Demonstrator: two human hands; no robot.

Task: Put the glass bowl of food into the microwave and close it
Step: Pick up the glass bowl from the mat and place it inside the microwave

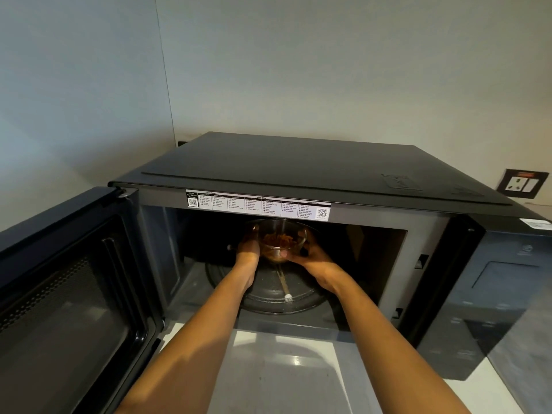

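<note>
A black microwave (pixel 313 171) stands on a white counter with its door (pixel 68 282) swung wide to the left. Both my arms reach into the cavity. A clear glass bowl (pixel 280 239) with orange-brown food is held inside, above the round glass turntable (pixel 277 297). My left hand (pixel 248 249) grips the bowl's left side and my right hand (pixel 310 258) grips its right side and lower edge. Whether the bowl touches the turntable cannot be told.
The microwave's control panel (pixel 501 294) is to the right of the cavity. A white label strip (pixel 257 204) runs along the top of the opening. A wall socket (pixel 524 183) sits at the right. The white counter (pixel 280 372) lies in front, walls behind.
</note>
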